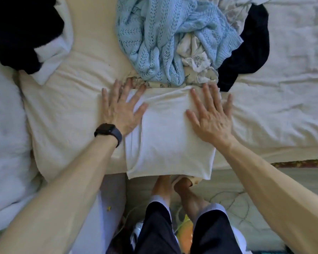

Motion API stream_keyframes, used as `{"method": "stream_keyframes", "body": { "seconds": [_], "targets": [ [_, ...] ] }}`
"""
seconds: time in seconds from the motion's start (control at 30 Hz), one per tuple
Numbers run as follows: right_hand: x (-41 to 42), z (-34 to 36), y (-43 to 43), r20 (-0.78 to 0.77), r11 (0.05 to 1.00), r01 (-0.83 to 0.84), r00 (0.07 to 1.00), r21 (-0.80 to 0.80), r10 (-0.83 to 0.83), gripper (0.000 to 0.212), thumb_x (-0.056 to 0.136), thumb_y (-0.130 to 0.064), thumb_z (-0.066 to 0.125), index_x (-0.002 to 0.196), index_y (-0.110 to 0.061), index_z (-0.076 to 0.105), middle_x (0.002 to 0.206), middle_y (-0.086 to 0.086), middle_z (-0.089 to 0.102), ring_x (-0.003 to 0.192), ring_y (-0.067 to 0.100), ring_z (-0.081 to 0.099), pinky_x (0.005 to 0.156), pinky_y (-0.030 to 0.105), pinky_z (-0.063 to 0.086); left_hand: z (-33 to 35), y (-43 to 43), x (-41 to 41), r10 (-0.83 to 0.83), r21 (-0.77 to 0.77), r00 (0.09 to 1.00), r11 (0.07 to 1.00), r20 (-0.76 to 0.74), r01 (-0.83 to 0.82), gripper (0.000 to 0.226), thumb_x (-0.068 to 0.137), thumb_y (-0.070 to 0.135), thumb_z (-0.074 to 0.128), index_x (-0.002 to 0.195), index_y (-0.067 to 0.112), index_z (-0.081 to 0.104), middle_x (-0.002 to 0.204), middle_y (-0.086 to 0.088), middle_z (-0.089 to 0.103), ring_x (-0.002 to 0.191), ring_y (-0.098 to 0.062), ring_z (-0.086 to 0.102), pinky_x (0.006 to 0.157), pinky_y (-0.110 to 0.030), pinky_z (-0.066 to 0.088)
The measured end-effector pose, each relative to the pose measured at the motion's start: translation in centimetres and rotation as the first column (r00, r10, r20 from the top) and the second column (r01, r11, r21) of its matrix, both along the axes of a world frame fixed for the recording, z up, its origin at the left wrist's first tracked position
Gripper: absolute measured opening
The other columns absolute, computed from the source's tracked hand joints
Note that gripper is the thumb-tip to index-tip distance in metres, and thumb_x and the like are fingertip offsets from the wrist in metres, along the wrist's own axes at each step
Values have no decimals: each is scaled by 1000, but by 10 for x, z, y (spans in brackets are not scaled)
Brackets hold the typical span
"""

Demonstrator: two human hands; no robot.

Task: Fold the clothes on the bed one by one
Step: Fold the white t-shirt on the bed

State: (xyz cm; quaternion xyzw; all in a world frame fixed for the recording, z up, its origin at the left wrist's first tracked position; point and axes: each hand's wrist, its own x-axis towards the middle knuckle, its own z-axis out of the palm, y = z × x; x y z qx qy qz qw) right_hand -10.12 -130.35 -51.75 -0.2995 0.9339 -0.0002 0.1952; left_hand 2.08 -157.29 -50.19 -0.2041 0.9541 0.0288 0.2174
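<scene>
Folded white garment (165,140) is laid at the near edge of the bed (77,99), with its lower hem hanging slightly over. Left hand (119,109) is spread flat, fingers apart, half on the garment's left edge and half on the sheet. Right hand (209,116) is pressed flat, fingers splayed, on the upper right part. Nothing is gripped. The pressing is judged to flatten the fold and smooth out creases. Unfolded pile of blue knit (169,43), printed cloth (195,52) and black garment (250,52) is heaped just beyond, touching the white garment's far edge; likely handled next.
</scene>
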Motion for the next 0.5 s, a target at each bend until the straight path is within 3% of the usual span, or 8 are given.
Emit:
{"method": "stream_keyframes", "body": {
  "seconds": [0.1,0.17,0.23,0.3,0.33,0.43,0.47,0.5],
  "targets": [
    [9,12,12,-6,976,189,982,-111,-190,68,104,-60,30,163,-35,7,171,3,-6,157,24,-9,123,51,-9,7,-5,1,37,95,997,995,-63,-31,58,102,61,21,157,45,15,168,-1,5,154,-26,4,121,-58,4],
    [33,29,29,76,881,420,907,-219,-413,70,103,-52,45,161,-23,20,168,12,12,155,29,9,124,49,6,21,10,19,162,203,963,972,-214,-119,61,101,52,36,157,33,24,166,-7,18,150,-30,21,118,-54,20],
    [64,47,49,197,761,580,814,-289,-546,63,100,-43,58,150,-11,36,153,16,37,141,32,34,115,48,30,38,37,53,320,283,871,933,-373,-221,59,97,40,52,150,18,38,153,-16,39,138,-32,39,110,-45,33],
    [97,60,68,383,613,752,654,-243,-652,49,96,-38,66,133,-9,51,128,8,54,117,29,55,92,38,43,50,72,96,546,383,722,831,-426,-402,50,88,25,65,131,5,49,127,-19,54,114,-32,51,96,-40,40],
    [113,61,75,484,544,825,543,-153,-686,45,93,-35,71,127,-10,55,121,5,59,110,27,60,87,35,43,56,89,115,698,466,616,710,-365,-528,43,83,17,68,121,5,51,116,-16,54,104,-30,52,89,-39,42],
    [144,52,85,700,380,917,194,119,-687,46,86,-24,79,126,-19,57,123,1,66,110,19,64,88,33,49,55,122,159,978,562,181,95,99,-822,36,78,8,69,104,20,47,111,-8,53,101,-31,57,79,-35,43],
    [146,47,85,743,326,932,102,162,-661,45,86,-21,79,125,-20,57,120,-1,68,107,15,65,84,30,49,50,125,167,961,538,128,-26,247,-843,41,77,9,71,108,22,47,116,-6,52,104,-28,58,82,-33,42],
    [146,42,85,770,295,938,48,185,-637,42,87,-19,78,124,-20,58,115,-2,70,101,12,66,78,27,49,48,125,172,921,531,159,-60,357,-845,49,77,12,73,118,22,48,122,-2,50,106,-20,56,85,-33,41]
  ]
}}
